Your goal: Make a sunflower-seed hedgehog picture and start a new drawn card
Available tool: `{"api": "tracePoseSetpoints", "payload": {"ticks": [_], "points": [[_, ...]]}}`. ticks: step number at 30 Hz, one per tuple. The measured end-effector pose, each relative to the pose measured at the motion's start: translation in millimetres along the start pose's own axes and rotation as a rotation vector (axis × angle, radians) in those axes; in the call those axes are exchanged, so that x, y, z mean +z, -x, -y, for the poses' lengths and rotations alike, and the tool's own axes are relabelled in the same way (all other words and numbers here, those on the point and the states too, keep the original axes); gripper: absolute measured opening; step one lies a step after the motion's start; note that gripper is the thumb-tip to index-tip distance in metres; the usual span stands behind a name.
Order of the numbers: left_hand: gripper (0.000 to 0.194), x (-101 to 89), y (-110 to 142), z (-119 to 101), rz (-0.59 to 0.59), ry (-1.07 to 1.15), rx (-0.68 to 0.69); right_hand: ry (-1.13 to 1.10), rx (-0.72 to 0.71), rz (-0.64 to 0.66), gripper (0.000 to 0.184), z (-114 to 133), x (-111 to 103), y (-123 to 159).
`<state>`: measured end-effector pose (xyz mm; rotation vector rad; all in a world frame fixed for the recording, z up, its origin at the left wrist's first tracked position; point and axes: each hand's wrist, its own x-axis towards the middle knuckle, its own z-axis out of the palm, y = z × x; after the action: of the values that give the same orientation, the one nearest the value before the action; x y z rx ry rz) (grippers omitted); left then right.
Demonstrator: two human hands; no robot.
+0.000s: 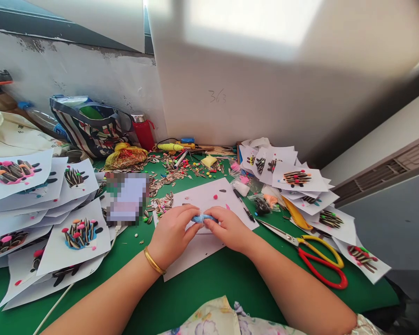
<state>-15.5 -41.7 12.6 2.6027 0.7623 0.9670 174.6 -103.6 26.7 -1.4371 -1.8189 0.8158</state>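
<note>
Both my hands meet over a white sheet of paper (pixel 209 197) on the green table (pixel 202 288). My left hand (pixel 171 235), with a gold bangle on its wrist, pinches one end of a small blue lump of clay (pixel 200 218). My right hand (pixel 228 229) pinches the other end. The fingers of both hands are closed on the clay, which is partly hidden between them. Small pink clay bits lie on the sheet near my fingers.
Scissors with red and yellow handles (pixel 317 253) lie at the right. Paper sheets with seed-and-clay pictures are stacked left (pixel 78 235) and right (pixel 296 179). Loose sunflower seeds (pixel 164 179), a striped bag (pixel 91 125), a red flask (pixel 143 130) and a blurred rectangle (pixel 127 197) lie behind.
</note>
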Motion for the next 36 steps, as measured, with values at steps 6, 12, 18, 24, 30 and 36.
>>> {"api": "tracePoseSetpoints", "payload": {"ticks": [6,12,18,24,30,36], "points": [[0.010,-1.6,0.1,0.1,-0.107,-0.036,0.059,-0.024,0.035,-0.066,0.018,-2.0,-4.5,-2.2],[0.021,-1.2,-0.4,0.9,-0.053,-0.008,0.011,-0.089,0.070,-0.037,0.019,-2.6,-3.2,-1.1],[0.011,1.7,-0.6,1.7,0.018,-0.002,-0.004,-0.032,0.028,-0.006,0.022,-5.5,1.4,-2.6],[0.008,-2.5,-0.5,0.0,-0.076,0.100,-0.111,-0.018,0.095,-0.166,0.022,-15.2,-7.5,-5.6],[0.020,-3.3,-1.1,0.5,-0.082,0.310,-0.246,-0.127,0.129,-0.132,0.024,-13.0,-7.8,-5.5],[0.020,-2.1,-2.9,-0.9,-0.004,0.294,-0.218,-0.158,0.119,-0.101,0.026,-10.2,-3.9,-4.7]]}}
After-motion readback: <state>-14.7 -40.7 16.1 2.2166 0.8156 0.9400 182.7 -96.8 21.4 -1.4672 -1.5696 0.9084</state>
